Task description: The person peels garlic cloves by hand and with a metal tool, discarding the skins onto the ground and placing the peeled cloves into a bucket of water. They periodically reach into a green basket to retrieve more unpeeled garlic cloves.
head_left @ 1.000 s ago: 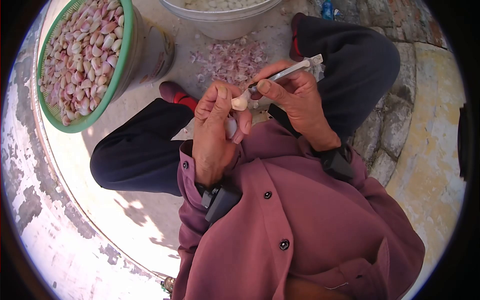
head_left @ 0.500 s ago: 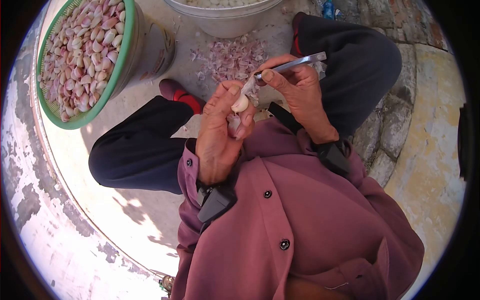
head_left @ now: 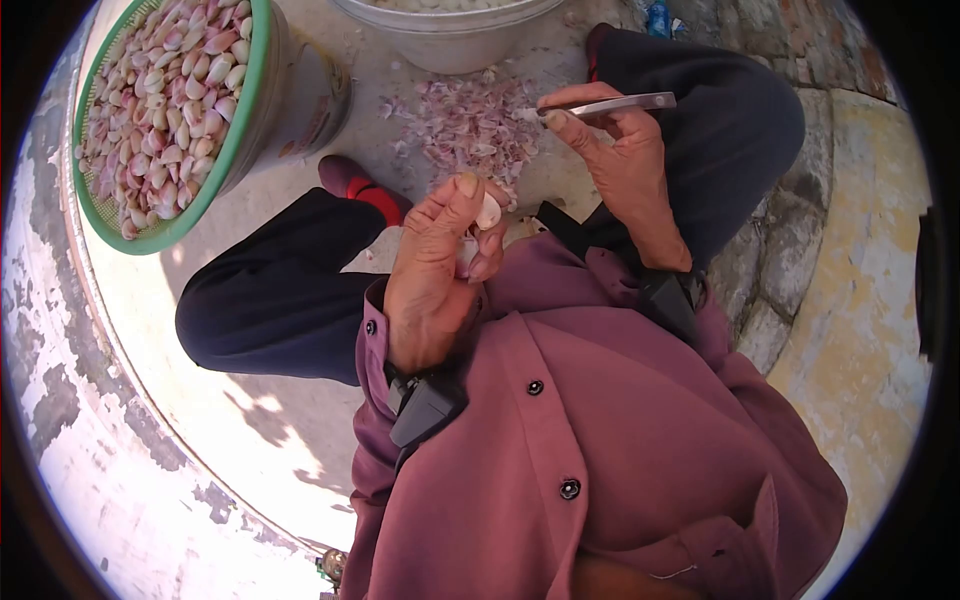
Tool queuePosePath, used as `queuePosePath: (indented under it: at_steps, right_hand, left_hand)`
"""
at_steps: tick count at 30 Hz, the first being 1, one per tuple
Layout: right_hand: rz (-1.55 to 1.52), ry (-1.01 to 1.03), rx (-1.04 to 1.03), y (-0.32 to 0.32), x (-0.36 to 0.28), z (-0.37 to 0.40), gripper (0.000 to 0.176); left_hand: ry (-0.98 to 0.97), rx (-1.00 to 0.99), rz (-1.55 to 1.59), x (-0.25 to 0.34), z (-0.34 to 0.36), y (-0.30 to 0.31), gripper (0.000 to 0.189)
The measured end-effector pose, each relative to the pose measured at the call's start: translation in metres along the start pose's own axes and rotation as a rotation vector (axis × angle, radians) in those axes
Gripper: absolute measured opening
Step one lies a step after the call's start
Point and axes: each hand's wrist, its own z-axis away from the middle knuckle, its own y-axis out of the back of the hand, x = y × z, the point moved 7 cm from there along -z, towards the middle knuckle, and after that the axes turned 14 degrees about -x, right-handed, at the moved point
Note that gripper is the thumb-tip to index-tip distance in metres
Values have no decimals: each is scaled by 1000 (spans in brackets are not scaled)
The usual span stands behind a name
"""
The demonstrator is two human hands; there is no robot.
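A pale garlic clove (head_left: 488, 212) is pinched between the thumb and fingers of my left hand (head_left: 435, 265). Below it, another pinkish clove or bit of skin (head_left: 466, 256) shows within the curled fingers. My right hand (head_left: 632, 170) is up and to the right, apart from the left. It grips a small metal knife (head_left: 640, 102) whose flat handle points right. A whitish scrap of garlic skin (head_left: 530, 115) sits at the fingertips, where the blade is mostly hidden. Loose garlic skins (head_left: 475, 125) lie heaped on the ground just beyond my hands.
At the upper left, a green-rimmed basket (head_left: 254, 95) full of unpeeled garlic cloves rests on a bucket (head_left: 318, 105). A white tub (head_left: 450, 45) with pale cloves stands at the top. My bent legs flank the skins. A blue bottle (head_left: 657, 18) lies at the upper right.
My right hand has drawn away from the clove, up and to the right, with the knife and a scrap of skin. The clove stays in my left hand, now showing more bare.
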Motion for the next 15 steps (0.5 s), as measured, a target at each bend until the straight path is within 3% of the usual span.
queuePosePath:
  at_steps: [1,2,7,11,13,15]
  right_hand:
    - [142,-32,-148,-10,-4,-1,21]
    - [70,-37,-212,-18,-9,4,20]
    - [-190,35,-249,-43,-31,14,19]
    - [-178,-147,-245,-49,-28,20,19]
    - [-74,86,-245,-50,-41,19,18]
    - [-26,75,-248,-50,-42,18,17]
  left_hand:
    - [-58,-6,-24,5,-1,6,27]
    - [-110,-14,-47,10,-3,10,28]
    - [-205,102,-228,17,-9,9,27]
    - [-243,116,-300,18,-8,6,27]
    - [-248,141,-326,18,-7,5,27]
    - [-251,136,-338,20,-8,5,28]
